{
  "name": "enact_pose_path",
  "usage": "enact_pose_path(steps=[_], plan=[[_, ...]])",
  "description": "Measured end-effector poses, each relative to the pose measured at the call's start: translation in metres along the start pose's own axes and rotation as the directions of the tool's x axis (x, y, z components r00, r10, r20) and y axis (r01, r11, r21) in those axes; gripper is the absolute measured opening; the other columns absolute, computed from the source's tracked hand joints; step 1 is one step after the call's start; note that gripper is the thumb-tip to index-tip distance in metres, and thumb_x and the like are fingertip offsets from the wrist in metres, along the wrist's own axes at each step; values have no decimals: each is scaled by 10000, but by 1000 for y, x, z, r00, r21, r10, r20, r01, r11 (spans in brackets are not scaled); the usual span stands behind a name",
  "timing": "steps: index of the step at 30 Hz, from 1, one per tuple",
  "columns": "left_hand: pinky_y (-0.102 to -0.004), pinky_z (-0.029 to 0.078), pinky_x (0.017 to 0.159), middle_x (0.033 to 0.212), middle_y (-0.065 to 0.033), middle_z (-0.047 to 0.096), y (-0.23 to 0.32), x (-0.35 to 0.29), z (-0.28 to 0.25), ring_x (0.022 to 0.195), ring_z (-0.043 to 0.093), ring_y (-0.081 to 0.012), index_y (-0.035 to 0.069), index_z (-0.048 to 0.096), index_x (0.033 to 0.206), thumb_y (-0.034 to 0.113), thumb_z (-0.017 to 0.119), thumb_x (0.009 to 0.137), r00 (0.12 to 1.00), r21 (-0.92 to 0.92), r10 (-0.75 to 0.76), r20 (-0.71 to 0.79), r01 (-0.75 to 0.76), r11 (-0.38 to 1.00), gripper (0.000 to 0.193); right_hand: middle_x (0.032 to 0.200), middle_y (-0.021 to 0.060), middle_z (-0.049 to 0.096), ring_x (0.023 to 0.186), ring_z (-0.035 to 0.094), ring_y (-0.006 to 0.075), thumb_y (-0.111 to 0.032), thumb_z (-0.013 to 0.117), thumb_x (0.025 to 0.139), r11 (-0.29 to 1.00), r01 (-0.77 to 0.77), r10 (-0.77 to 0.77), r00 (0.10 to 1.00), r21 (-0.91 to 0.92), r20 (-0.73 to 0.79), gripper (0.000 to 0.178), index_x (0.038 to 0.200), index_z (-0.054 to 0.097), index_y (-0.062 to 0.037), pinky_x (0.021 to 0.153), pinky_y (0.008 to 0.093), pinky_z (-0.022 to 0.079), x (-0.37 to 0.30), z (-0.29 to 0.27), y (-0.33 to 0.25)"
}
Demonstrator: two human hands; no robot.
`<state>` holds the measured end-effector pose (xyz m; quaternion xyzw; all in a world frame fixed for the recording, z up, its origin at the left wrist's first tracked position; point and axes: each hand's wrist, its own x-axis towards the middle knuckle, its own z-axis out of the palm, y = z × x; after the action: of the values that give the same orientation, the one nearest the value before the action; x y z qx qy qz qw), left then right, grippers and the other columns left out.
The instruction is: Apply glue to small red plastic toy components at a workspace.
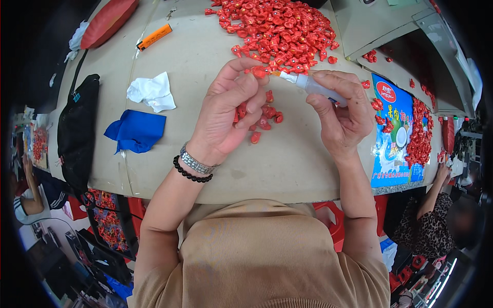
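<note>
Between the thumb and forefinger of my left hand [228, 105] is a small red plastic piece [258, 72], and more red pieces [241, 110] show by its curled lower fingers. My right hand [345, 110] grips a translucent squeeze bottle [326, 91] with a white neck. The bottle points left, its tip at or very near the held red piece; whether they touch I cannot tell. Several loose red pieces [264, 123] lie on the table just beyond and below my left hand. A large heap of similar red pieces [285, 31] spreads at the far side.
On the left of the table [231, 174] lie a crumpled white tissue [152, 91], a blue cloth [136, 131], an orange lighter-like stick [154, 37] and a black bag [78, 131]. At right, red pieces rest on a blue printed sheet [387, 154]. Other people [429, 220] work at both sides.
</note>
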<state>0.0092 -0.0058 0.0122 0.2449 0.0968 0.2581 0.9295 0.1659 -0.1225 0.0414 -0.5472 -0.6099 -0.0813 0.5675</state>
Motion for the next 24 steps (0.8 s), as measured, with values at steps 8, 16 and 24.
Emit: enact_pose_path(steps=[8, 16, 24], plan=[[-187, 264, 379, 952, -65, 586, 0, 1, 0, 568, 409, -71, 83, 528, 1149, 82, 580, 919, 1000, 11, 17, -12, -17, 1000, 236, 899, 124, 676, 808, 641, 215, 12, 752, 715, 999, 34, -34, 999, -26, 3, 285, 980, 647, 20, 551, 245, 517, 1, -2, 1], [-190, 249, 386, 813, -17, 539, 2, 0, 2, 565, 382, -74, 86, 520, 1154, 71, 577, 918, 999, 22, 39, -33, -39, 999, 243, 902, 114, 673, 808, 645, 191, 7, 751, 723, 1000, -1, 1, 1000, -11, 12, 285, 990, 652, 9, 512, 222, 501, 0, 0, 1], [-160, 277, 392, 1046, -63, 604, 2, 0, -1, 620, 388, -73, 103, 500, 1162, 59, 535, 933, 998, 16, 53, 38, -53, 998, 236, 907, 110, 676, 816, 645, 202, 18, 747, 720, 1000, 6, -6, 1000, -17, 19, 280, 983, 652, 8, 520, 233, 510, 0, 0, -2]])
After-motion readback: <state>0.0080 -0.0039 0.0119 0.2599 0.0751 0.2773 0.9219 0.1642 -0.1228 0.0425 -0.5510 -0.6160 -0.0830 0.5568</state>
